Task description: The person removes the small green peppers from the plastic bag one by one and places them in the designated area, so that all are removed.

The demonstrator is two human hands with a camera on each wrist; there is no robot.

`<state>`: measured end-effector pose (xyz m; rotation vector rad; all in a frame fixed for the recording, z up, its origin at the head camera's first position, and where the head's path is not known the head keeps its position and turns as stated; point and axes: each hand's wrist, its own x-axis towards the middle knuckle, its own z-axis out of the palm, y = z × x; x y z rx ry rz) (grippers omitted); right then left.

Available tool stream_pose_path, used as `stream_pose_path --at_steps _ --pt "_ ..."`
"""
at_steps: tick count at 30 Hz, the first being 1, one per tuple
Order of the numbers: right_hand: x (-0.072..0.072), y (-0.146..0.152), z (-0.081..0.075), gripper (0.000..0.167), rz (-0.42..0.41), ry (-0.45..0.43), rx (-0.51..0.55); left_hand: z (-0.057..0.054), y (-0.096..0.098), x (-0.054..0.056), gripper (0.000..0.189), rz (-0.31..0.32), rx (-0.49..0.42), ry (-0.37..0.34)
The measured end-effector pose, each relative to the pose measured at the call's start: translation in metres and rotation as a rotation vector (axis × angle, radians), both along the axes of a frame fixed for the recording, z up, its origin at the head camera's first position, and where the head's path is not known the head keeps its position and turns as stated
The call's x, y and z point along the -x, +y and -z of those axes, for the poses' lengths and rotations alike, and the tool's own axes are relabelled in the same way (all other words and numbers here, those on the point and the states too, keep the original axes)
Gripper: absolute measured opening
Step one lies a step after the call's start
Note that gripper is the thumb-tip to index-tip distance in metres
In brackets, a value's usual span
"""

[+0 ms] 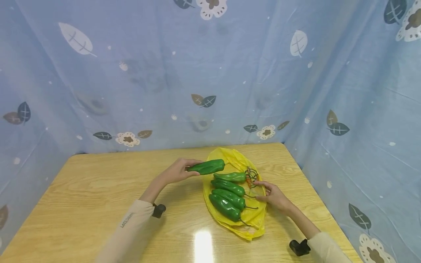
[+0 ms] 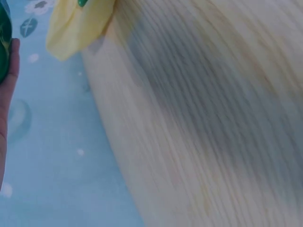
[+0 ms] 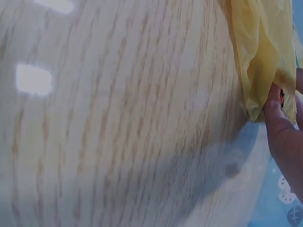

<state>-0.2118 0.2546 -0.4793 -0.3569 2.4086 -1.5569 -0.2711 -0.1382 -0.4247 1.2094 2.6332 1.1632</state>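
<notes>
My left hand (image 1: pixel 177 171) grips a large green pepper (image 1: pixel 208 167) by its left end, above the upper part of a spread yellow plastic bag (image 1: pixel 205 190). On that bag several more green peppers (image 1: pixel 224 207) lie in a column, stems to the right. My right hand (image 1: pixel 274 197) is at the bag's right edge, thumb and forefinger apart, fingertips by a small cluster of thin red and green chilies (image 1: pixel 250 177). In the right wrist view the thumb touches the bag (image 3: pixel 258 52); a bit of red shows behind it. The left wrist view catches only the edge of the held pepper (image 2: pixel 4 42).
The bag lies right of centre on a wooden table (image 1: pixel 108 190). A blue patterned curtain (image 1: pixel 148 73) hangs behind the table and along its sides. Each wrist carries a small black camera mount, such as the right mount (image 1: pixel 300 247).
</notes>
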Motion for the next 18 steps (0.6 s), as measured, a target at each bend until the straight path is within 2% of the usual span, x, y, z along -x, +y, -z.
stream_pose_path --at_steps 7,18 --pt "-0.002 0.0 -0.002 0.052 -0.013 0.025 -0.016 0.002 -0.023 -0.011 0.047 -0.027 0.01 -0.015" --pt "-0.004 -0.004 -0.005 0.052 -0.013 0.028 -0.006 0.009 -0.051 -0.019 0.047 -0.085 0.053 -0.067"
